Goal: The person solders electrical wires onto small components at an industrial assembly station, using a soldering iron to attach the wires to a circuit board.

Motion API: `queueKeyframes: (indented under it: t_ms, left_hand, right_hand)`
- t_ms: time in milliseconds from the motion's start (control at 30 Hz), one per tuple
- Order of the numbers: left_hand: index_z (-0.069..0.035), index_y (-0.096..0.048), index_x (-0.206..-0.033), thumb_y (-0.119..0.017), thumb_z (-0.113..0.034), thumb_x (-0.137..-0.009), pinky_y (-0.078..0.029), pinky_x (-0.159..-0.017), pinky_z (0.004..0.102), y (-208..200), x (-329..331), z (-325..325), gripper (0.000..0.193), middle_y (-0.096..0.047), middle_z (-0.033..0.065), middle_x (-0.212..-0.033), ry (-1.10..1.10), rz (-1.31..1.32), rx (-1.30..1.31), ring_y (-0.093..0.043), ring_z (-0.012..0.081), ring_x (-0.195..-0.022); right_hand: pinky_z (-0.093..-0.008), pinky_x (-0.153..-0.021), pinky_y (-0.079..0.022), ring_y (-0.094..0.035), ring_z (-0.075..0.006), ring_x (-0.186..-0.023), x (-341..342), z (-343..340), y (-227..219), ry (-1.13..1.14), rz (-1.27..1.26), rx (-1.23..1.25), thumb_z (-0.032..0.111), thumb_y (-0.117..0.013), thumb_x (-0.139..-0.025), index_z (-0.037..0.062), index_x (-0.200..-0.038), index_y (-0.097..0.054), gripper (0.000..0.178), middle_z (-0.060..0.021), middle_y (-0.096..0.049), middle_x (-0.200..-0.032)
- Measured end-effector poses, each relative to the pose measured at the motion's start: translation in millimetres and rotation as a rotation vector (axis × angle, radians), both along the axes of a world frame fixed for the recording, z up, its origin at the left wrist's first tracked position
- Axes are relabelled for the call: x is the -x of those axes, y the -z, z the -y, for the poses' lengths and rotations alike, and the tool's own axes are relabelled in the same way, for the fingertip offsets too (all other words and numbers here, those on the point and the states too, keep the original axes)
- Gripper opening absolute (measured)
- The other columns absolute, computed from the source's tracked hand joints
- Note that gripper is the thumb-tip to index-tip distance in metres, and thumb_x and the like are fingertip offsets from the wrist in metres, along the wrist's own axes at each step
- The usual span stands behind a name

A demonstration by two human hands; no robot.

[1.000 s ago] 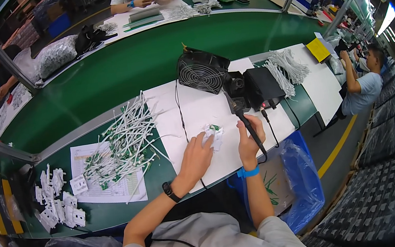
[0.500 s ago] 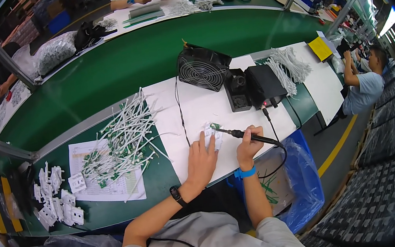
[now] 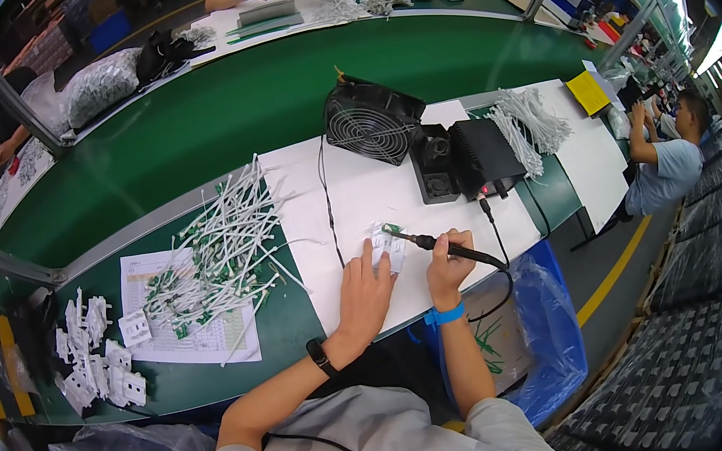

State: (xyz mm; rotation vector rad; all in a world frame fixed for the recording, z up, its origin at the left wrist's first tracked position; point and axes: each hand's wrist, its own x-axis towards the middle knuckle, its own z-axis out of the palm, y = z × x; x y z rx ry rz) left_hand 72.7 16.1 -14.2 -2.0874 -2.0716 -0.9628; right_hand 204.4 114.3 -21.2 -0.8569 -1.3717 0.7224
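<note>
My left hand [image 3: 364, 295] lies with fingers stretched out and apart, its fingertips resting on a small white plastic housing [image 3: 396, 258] on the white work sheet. At the housing's upper end sits a small green circuit board [image 3: 391, 228]. My right hand [image 3: 449, 267] is closed round the dark handle of a soldering iron [image 3: 424, 242], whose tip points left and reaches the board. Whether the tip touches it is too small to tell. Left of my left hand lies a heap of white wires with small green boards [image 3: 224, 251] on a printed paper sheet [image 3: 138, 280].
Beyond the hands stand a black fan [image 3: 373, 122] and a black box-shaped power unit [image 3: 486, 156], with cables running forward. White plastic housings [image 3: 96, 362] are piled at the left. A blue lined bin [image 3: 553, 319] is below right. Co-workers sit across and at right.
The soldering iron and both my hands keep nearly the same place over the housing. The view has shifted slightly. Across the bench, the co-worker's hands have moved a little.
</note>
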Motion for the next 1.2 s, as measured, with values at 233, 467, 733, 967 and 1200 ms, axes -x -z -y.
queueKeyframes:
  t_ms: [233,467,733,967,1200]
  left_hand:
    - [0.004,-0.059,-0.122,-0.073,-0.016,-0.084,-0.047,-0.086,0.0404,-0.3,-0.2,0.7,0.045,-0.050,0.0304,-0.139,-0.003,-0.002,0.005,-0.053,0.0319,-0.095]
    - [0.005,-0.060,-0.121,-0.074,-0.016,-0.084,-0.047,-0.086,0.0398,-1.9,0.2,0.5,0.045,-0.051,0.0304,-0.139,-0.003,0.005,0.001,-0.053,0.0316,-0.095]
    - [0.004,-0.060,-0.120,-0.074,-0.016,-0.083,-0.047,-0.084,0.0397,-1.4,0.5,-0.2,0.044,-0.052,0.0304,-0.138,-0.007,-0.003,-0.016,-0.053,0.0315,-0.094]
    - [0.004,-0.060,-0.120,-0.075,-0.015,-0.082,-0.047,-0.085,0.0398,-1.7,0.6,-0.1,0.045,-0.051,0.0301,-0.138,-0.008,0.003,-0.018,-0.053,0.0316,-0.094]
    - [0.004,-0.060,-0.122,-0.075,-0.014,-0.081,-0.047,-0.086,0.0397,-1.8,-0.2,0.6,0.047,-0.050,0.0295,-0.140,-0.007,0.018,0.005,-0.053,0.0316,-0.095]
  right_hand:
    - [-0.0271,-0.056,-0.030,-0.036,-0.0090,-0.061,4.0,-0.6,-4.0,0.034,0.011,-0.019,0.003,-0.063,-0.092,0.0049,-0.081,-0.045,0.021,-0.0007,-0.040,-0.065]
    - [-0.0266,-0.059,-0.031,-0.038,-0.0093,-0.064,4.4,1.7,-8.2,0.056,0.032,-0.006,0.003,-0.062,-0.094,0.0051,-0.083,-0.046,0.020,-0.0007,-0.041,-0.068]
    - [-0.0272,-0.055,-0.031,-0.038,-0.0092,-0.059,5.9,0.0,-5.8,0.071,0.026,-0.019,0.004,-0.065,-0.092,0.0045,-0.080,-0.046,0.022,-0.0008,-0.042,-0.064]
    - [-0.0271,-0.055,-0.031,-0.038,-0.0092,-0.059,5.6,1.1,-6.7,0.054,0.030,-0.020,0.004,-0.064,-0.093,0.0045,-0.081,-0.046,0.022,-0.0010,-0.043,-0.064]
    - [-0.0272,-0.065,-0.033,-0.038,-0.0115,-0.069,0.9,0.1,-6.5,0.071,-0.145,-0.045,0.011,-0.053,-0.098,0.0057,-0.085,-0.040,0.019,-0.0031,-0.041,-0.072]
